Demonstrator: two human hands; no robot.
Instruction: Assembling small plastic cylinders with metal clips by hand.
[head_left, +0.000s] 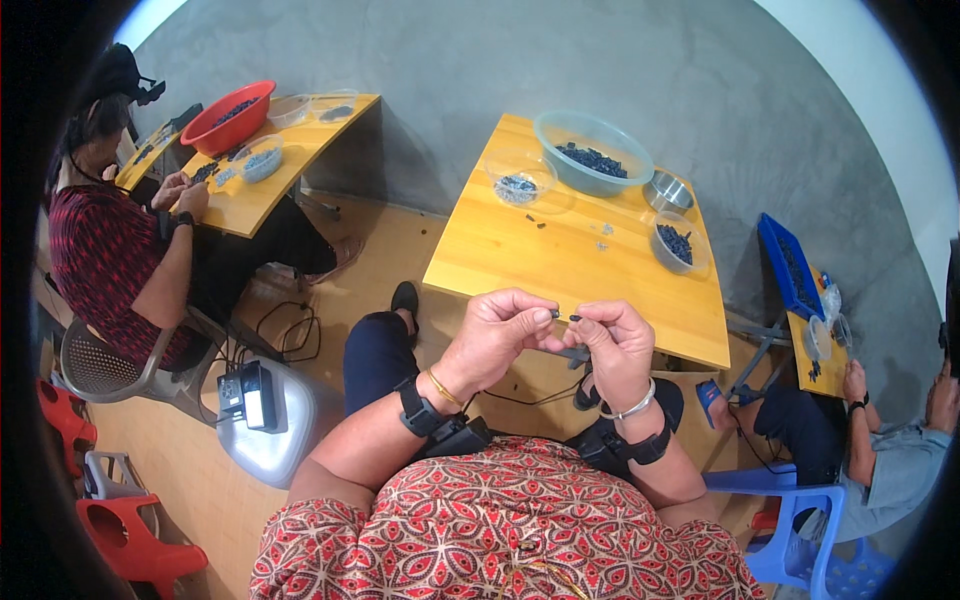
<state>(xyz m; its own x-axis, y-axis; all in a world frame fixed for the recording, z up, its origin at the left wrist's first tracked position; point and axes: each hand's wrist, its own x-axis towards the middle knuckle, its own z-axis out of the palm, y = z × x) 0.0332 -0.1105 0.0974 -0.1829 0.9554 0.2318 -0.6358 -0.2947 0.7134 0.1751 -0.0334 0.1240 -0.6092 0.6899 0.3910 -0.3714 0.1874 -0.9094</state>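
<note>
Both hands are raised over the near edge of the yellow table (pixel 560 260). My left hand (pixel 503 338) pinches a small black part (pixel 554 313) between thumb and forefinger. A second small black part (pixel 575 318) is pinched in my right hand (pixel 615 345), a short gap from the first. Both parts are too small to tell their kind. Beyond my hands stand a translucent bluish basin (pixel 545 130) of dark pieces, a clear tub (pixel 545 172) with small light and dark pieces, and another clear tub (pixel 665 262) of dark pieces.
A steel bowl (pixel 668 192) sits by the table's right edge; a few loose bits lie mid-table. Left, a person (pixel 120 230) works at another table with a red basin (pixel 225 135). Right, another person (pixel 895 470) sits near a blue tray (pixel 785 270). Beside me is a grey stool (pixel 290 430).
</note>
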